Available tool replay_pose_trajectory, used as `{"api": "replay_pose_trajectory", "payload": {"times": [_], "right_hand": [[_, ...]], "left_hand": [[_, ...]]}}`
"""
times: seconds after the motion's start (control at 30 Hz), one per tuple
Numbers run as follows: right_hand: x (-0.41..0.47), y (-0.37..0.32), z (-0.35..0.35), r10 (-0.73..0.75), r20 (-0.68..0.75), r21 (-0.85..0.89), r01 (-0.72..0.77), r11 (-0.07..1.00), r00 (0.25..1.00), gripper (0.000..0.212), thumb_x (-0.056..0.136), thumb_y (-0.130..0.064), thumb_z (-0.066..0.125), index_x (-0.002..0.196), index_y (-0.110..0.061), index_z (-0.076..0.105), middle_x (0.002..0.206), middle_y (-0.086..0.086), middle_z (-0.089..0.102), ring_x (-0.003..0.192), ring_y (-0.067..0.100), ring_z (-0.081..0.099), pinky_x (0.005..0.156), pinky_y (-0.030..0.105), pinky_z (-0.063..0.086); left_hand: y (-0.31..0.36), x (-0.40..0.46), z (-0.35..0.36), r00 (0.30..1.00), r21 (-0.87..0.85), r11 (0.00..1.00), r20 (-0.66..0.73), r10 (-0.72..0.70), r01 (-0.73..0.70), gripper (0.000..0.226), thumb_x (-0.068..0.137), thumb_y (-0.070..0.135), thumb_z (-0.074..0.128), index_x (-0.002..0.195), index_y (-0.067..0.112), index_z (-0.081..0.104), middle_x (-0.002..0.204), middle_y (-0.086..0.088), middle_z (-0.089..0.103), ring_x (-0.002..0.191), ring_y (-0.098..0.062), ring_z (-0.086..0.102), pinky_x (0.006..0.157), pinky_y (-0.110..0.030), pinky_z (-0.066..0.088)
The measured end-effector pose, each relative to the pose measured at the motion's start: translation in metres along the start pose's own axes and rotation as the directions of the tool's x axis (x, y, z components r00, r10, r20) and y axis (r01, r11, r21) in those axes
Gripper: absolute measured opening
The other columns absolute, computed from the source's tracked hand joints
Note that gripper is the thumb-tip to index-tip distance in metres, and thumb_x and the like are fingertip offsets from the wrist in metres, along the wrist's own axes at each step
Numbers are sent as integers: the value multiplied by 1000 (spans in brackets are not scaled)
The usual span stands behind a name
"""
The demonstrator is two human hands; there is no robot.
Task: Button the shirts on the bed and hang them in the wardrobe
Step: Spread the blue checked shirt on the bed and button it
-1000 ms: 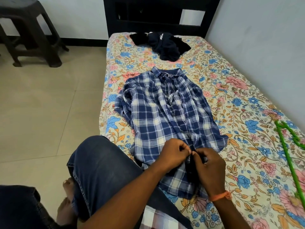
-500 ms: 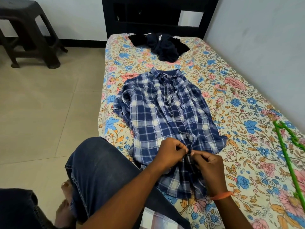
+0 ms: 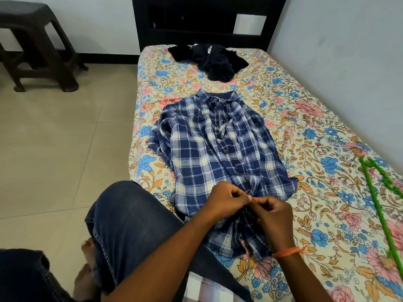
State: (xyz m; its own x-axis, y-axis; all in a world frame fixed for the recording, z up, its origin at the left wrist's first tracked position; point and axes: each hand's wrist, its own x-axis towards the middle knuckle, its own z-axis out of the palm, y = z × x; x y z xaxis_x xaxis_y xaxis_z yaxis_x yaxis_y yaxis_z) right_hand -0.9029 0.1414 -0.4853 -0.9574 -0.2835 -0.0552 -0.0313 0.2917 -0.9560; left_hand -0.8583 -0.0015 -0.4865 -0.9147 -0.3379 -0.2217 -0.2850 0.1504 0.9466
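My left hand (image 3: 224, 198) and right hand (image 3: 273, 216) meet fingertip to fingertip, both pinching the placket of the blue plaid shirt (image 3: 218, 153), which lies flat on the floral bed (image 3: 316, 138) (green hanger (image 3: 379, 201) lying off right).

— What do you have around you?

— You sit by a single bed (image 3: 322, 136) covered in a cream sheet printed with blue, pink and orange flowers. Its black wooden headboard (image 3: 196, 16), with rectangular cut-outs, stands against a pale white wall (image 3: 98, 20).

— And to your sides?

— A plain light wall (image 3: 349, 51) runs along the bed's right edge. On your left, large beige floor tiles (image 3: 54, 138) and a dark brown plastic stool (image 3: 37, 46) near the black skirting (image 3: 109, 56).
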Motion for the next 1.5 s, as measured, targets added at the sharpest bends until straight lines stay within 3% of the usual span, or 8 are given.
{"api": "replay_pose_trajectory", "payload": {"times": [0.2, 0.4, 0.63, 0.83, 1.0, 1.23, 1.4, 1.5], "right_hand": [[-1, 2, 4, -62, 1, -115, 62, 991, 998, 10, 74, -13, 85, 75, -15, 75, 67, -4, 73, 63, 7, 69, 60, 18, 53], [-2, -2, 3, 88, 50, 68, -91, 993, 995, 14, 73, -9, 84, 82, -8, 73, 76, 8, 75, 71, 25, 74, 63, 39, 61], [-2, -9, 9, 276, 134, 272, -303, 913, 952, 15, 79, -7, 78, 89, 0, 69, 88, 18, 74, 79, 29, 73, 65, 38, 60], [-1, -4, 8, 156, 71, 96, -162, 982, 985, 2, 83, -7, 75, 84, -9, 74, 77, 9, 75, 72, 27, 73, 69, 44, 61], [-3, 2, 13, -199, -26, -357, 177, 917, 980, 19, 82, -12, 74, 68, -22, 68, 62, -8, 66, 60, 10, 63, 58, 31, 51], [5, 0, 7, 196, 111, 212, -216, 953, 974, 10, 89, -7, 65, 81, -6, 72, 72, 12, 70, 67, 24, 63, 65, 36, 53], [11, 10, 5, 48, 105, -356, -7, 934, 993, 14, 82, -6, 74, 75, -15, 66, 71, 2, 69, 68, 22, 67, 65, 36, 58], [22, -6, 13, -172, -12, -421, 151, 894, 985, 18, 83, -5, 70, 80, -20, 61, 77, -6, 63, 72, 8, 61, 63, 21, 48]], "left_hand": [[-4, 2, -2, 997, -81, 994, -12, -70, 69, 15, 87, 19, 73, 82, 5, 76, 76, -19, 73, 64, -23, 63, 59, -36, 53], [-3, 4, 1, 991, -61, 990, -22, -132, 131, 20, 96, 14, 62, 86, -2, 70, 56, -5, 56, 42, -9, 46, 48, -24, 41], [-4, 5, 7, 992, -27, 994, -66, -112, 110, 26, 97, 14, 58, 83, -3, 70, 68, -13, 61, 61, -18, 51, 61, -29, 42], [-4, 6, 8, 984, -26, 990, -111, -139, 137, 28, 96, 17, 61, 74, 0, 67, 52, -2, 48, 46, -11, 39, 53, -24, 35], [-2, 1, 14, 992, 242, 970, -125, 27, 4, 45, 97, 17, 59, 54, 25, 49, 55, 8, 50, 51, -4, 46, 52, -18, 35], [2, 0, 11, 987, 139, 987, -152, -53, 74, 32, 97, 20, 59, 76, -3, 65, 62, -10, 56, 53, -14, 46, 52, -28, 38], [-1, -2, 11, 997, 623, 779, -44, -62, 75, 22, 95, 16, 57, 75, 9, 61, 75, -8, 60, 67, -23, 55, 60, -33, 43], [2, -3, 12, 999, 668, 744, 20, 33, -38, 21, 95, 19, 56, 75, 12, 56, 75, -7, 55, 70, -25, 54, 60, -35, 44]]}}
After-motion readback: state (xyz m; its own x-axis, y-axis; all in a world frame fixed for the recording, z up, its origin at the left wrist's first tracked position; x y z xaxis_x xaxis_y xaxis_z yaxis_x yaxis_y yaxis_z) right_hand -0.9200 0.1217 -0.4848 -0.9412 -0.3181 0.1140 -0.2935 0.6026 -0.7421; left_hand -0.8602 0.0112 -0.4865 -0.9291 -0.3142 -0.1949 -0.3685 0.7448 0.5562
